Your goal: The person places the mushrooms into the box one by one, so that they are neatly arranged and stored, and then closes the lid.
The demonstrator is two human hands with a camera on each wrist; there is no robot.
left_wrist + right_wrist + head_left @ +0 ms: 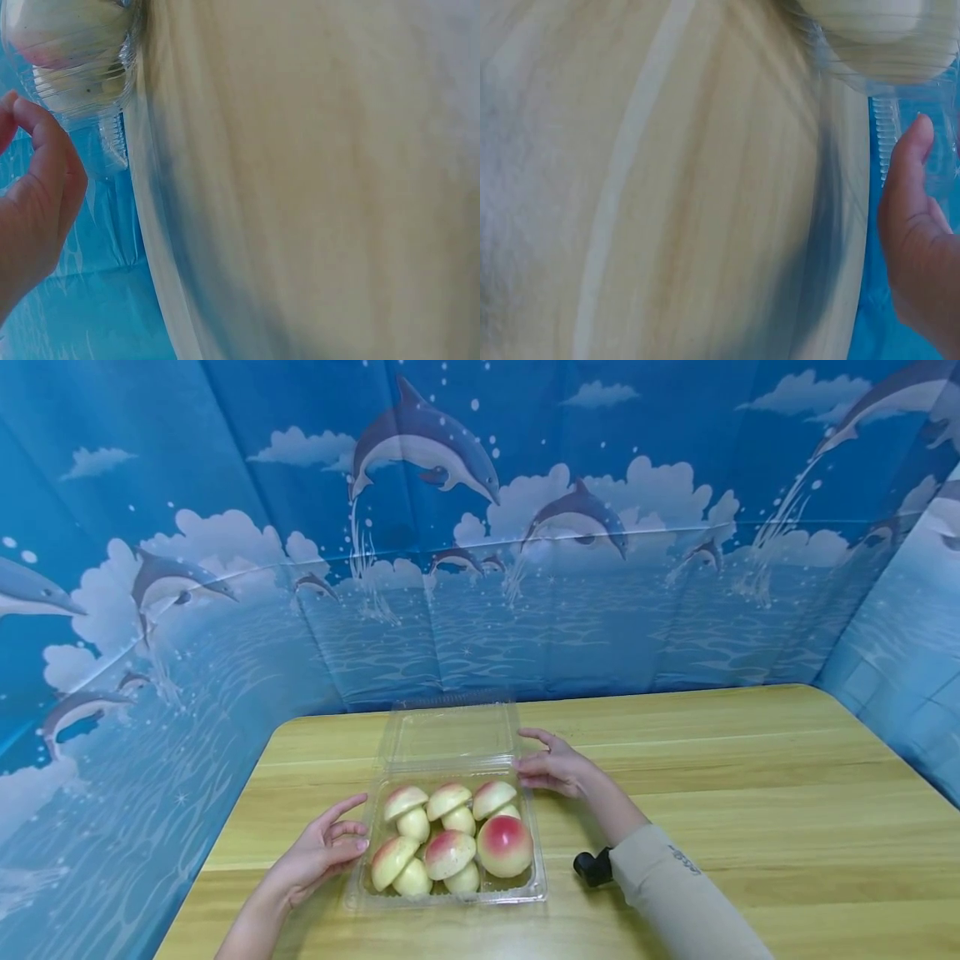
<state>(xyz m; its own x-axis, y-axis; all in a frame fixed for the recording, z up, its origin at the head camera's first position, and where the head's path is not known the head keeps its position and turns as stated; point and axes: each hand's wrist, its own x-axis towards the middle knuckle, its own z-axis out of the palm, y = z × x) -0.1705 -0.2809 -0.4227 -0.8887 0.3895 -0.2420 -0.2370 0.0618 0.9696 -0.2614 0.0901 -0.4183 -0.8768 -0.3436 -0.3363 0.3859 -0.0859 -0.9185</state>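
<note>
On the table sits a clear plastic clamshell box (pixel 542 890), its lid (pixel 453 735) swung back away from me. Inside lie several mushroom-shaped pieces (pixel 450 852), pale yellow with pinkish caps. At the front right of the box, a round piece (pixel 505 846) shows a red top, like a peach. My left hand (pixel 318 852) is at the box's left wall, fingers loosely bent, fingertips right at the side. My right hand (pixel 555 766) is by the back right corner, near the hinge, its fingers reaching toward the lid's edge. Neither hand's palm is around the box.
The wooden table (pixel 712 760) has rounded far corners and stretches off to the right. Behind and to the left hangs a blue curtain (pixel 480 635) printed with dolphins. A black device (pixel 594 867) is at my right sleeve's cuff.
</note>
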